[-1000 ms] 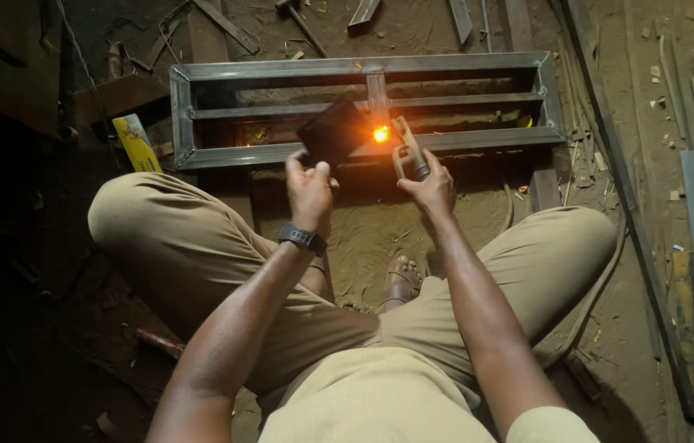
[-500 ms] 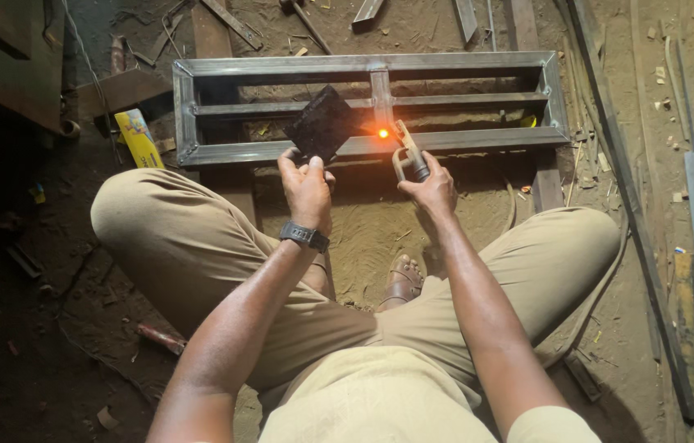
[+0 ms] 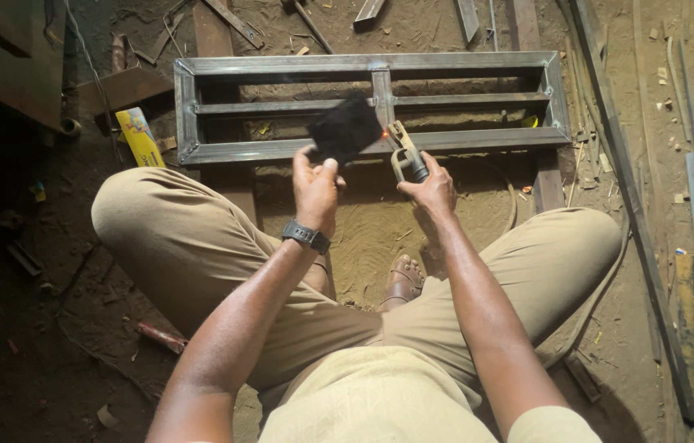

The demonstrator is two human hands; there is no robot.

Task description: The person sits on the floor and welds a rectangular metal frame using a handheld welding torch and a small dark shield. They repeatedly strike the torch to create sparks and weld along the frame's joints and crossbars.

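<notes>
Left hand (image 3: 315, 182) closed on dark shield (image 3: 345, 127), held tilted just above the grip, over the frame's (image 3: 281, 149) near rail. Right hand (image 3: 429, 185) closed on electrode holder (image 3: 405, 154); holder tip just up-left of the grip, small orange glow (image 3: 385, 133) at the tip, on the rail by the centre upright. Shield just left of the glow. Frame lies flat on the dirt floor (image 3: 380, 221), beyond both hands. Wristwatch (image 3: 306, 236) below left grip.

Dim workshop, sandy dirt floor (image 3: 380, 221)
</notes>
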